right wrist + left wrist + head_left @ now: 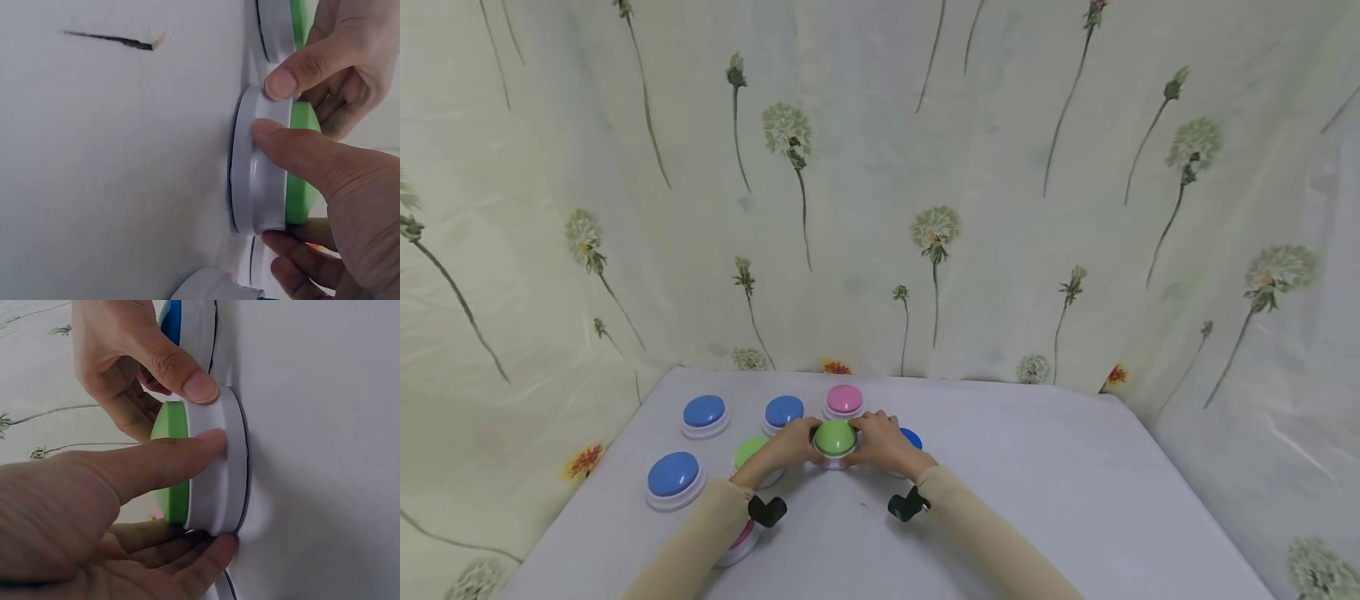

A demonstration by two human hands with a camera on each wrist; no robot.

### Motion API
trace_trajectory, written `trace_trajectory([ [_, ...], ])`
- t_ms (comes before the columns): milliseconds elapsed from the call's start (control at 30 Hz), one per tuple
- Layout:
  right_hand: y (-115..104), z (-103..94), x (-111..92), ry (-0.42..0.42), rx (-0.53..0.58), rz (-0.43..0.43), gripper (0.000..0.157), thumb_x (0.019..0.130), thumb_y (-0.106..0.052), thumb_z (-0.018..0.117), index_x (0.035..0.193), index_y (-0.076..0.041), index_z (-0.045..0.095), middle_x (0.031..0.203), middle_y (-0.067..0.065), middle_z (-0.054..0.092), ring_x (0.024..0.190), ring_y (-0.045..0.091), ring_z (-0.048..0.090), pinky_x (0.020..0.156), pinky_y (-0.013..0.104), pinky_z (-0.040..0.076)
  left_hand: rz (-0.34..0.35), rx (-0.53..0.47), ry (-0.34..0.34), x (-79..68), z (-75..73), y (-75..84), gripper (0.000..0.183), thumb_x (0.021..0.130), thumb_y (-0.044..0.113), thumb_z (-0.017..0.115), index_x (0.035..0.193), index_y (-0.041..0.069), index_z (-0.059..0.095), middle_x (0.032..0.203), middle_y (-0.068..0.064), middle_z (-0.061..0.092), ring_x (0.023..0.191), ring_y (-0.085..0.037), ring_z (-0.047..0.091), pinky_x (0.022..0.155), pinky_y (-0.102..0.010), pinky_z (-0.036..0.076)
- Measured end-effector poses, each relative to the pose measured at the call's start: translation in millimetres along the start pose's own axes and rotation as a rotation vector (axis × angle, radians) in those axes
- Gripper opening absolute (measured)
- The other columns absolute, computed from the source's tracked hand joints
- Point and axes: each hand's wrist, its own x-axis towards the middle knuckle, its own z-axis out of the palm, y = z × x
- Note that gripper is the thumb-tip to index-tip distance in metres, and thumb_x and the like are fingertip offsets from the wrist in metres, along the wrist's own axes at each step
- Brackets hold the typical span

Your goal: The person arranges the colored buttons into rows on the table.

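Note:
A green push button (835, 438) with a domed top and a round white base is held between both hands. My left hand (796, 444) grips its left side, and my right hand (883, 444) grips the right. In the left wrist view the thumbs lie against the near wall of the white base (206, 487), with other fingers reaching around the sides. The right wrist view shows the base (265, 181) at the tabletop, seemingly resting on it. Behind the green button stands a pink button (844, 399). A blue button (912, 437) is partly hidden by my right hand.
Another green button (752, 451) and a pink one (742, 537) are partly covered by the left arm. Blue buttons (703, 411) stand on the left of the white table (1060, 492). A small dark tear (125, 42) marks the tabletop. Dandelion-print curtain (850, 167) hangs behind.

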Motion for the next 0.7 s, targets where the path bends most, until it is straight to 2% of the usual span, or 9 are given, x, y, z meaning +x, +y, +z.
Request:
trace_trajectory([
  [200, -2, 4.6, -2, 0.002, 0.009, -0.003, 0.073, 0.072, -0.044, 0.082, 0.132, -0.011, 0.058, 0.126, 0.008, 0.06, 0.11, 0.025, 0.05, 0.096, 0.052, 0.041, 0.004, -0.015, 0.006, -5.3, 0.8, -1.9, 0.062, 0.066, 0.008, 0.085, 0.12, -0.005, 0.058, 0.118, -0.019, 0.064, 0.113, -0.036, 0.058, 0.101, -0.053, 0.045],
  [433, -6, -0.1, -7, 0.0, 0.029, -0.038, 0.073, 0.072, -0.045, 0.082, 0.133, -0.013, 0.057, 0.13, 0.009, 0.058, 0.115, 0.028, 0.05, 0.1, 0.057, 0.039, -0.013, -0.011, 0.008, -10.6, -0.5, -1.7, 0.064, 0.066, 0.011, 0.086, 0.122, -0.002, 0.058, 0.122, -0.018, 0.063, 0.116, -0.036, 0.058, 0.101, -0.053, 0.045],
  [700, -11, -11.1, -13, 0.039, 0.05, -0.066, 0.07, 0.074, -0.045, 0.08, 0.134, -0.016, 0.056, 0.128, 0.005, 0.059, 0.115, 0.023, 0.048, 0.098, 0.049, 0.04, 0.028, -0.059, 0.033, -15.3, -10.6, 3.0, 0.065, 0.066, 0.011, 0.087, 0.123, -0.002, 0.058, 0.123, -0.017, 0.063, 0.118, -0.034, 0.057, 0.102, -0.049, 0.045],
])
